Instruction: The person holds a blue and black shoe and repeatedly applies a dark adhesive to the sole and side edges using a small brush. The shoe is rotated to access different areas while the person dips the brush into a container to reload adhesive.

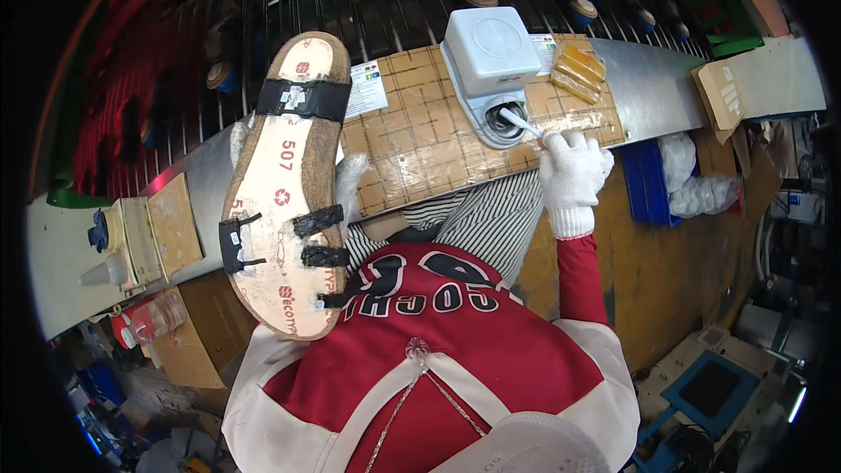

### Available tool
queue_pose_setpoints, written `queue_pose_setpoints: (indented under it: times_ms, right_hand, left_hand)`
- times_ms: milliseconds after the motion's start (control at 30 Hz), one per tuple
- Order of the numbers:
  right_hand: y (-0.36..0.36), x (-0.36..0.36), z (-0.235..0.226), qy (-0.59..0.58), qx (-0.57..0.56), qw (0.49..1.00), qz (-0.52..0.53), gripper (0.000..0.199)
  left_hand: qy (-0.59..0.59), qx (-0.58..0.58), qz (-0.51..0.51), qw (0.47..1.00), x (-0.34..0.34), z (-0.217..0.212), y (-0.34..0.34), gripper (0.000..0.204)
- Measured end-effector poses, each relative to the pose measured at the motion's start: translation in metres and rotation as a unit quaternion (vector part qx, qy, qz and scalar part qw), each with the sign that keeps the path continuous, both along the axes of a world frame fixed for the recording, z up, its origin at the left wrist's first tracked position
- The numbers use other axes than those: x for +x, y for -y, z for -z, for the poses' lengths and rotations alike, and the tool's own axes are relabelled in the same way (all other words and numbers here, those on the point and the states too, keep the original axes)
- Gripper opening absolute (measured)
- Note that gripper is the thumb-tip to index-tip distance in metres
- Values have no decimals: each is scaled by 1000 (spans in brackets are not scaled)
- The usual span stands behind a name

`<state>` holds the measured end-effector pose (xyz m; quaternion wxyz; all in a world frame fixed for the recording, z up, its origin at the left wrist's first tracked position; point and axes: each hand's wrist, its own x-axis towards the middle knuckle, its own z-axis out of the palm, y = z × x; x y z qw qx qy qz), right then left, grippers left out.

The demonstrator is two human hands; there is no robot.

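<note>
A sandal sole (298, 177) with a pale insole board, cork edge and black straps (331, 103) folded onto it is held up at the left. My left hand (351, 180), in a white knit glove, grips the sole from behind; the sole hides most of it. My right hand (574, 171), also gloved, is closed around the pale handle of a brush (523, 123). The brush's other end dips into a round dark cup (501, 133) at the front of a white dispenser (493, 52); its tip is hidden inside.
Taped brown cardboard (407, 136) covers the metal bench, with yellow-amber blocks (578, 73) at its right. Behind runs a rack of metal rods (368, 13) bearing footwear. A blue crate (646, 182) with plastic bags stands right. A cardboard box (188, 346) sits lower left.
</note>
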<state>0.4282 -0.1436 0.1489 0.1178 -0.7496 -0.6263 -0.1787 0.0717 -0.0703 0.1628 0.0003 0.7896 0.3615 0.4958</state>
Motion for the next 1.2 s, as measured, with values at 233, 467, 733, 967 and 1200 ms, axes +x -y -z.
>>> queue_pose_setpoints:
  times_ms: [233, 467, 733, 967, 1200]
  right_hand:
    - [-2, 15, -4, -171, -27, 985, -20, 11]
    - [12, 17, 10, -656, -92, 747, 54, 23]
    - [-21, -24, -34, -374, 172, 903, -125, 22]
    - [-19, -92, -75, -431, 161, 855, -238, 26]
    - [-33, -126, -57, -469, 90, 855, -201, 20]
  left_hand:
    - [64, -29, 19, 997, 12, 14, -8, 68]
    - [374, -129, 89, 914, 46, 55, -17, 65]
    - [300, -30, 77, 950, 73, 68, -50, 53]
    - [186, 107, 99, 972, 61, 48, -59, 41]
    - [153, 24, 66, 986, 28, 49, -33, 47]
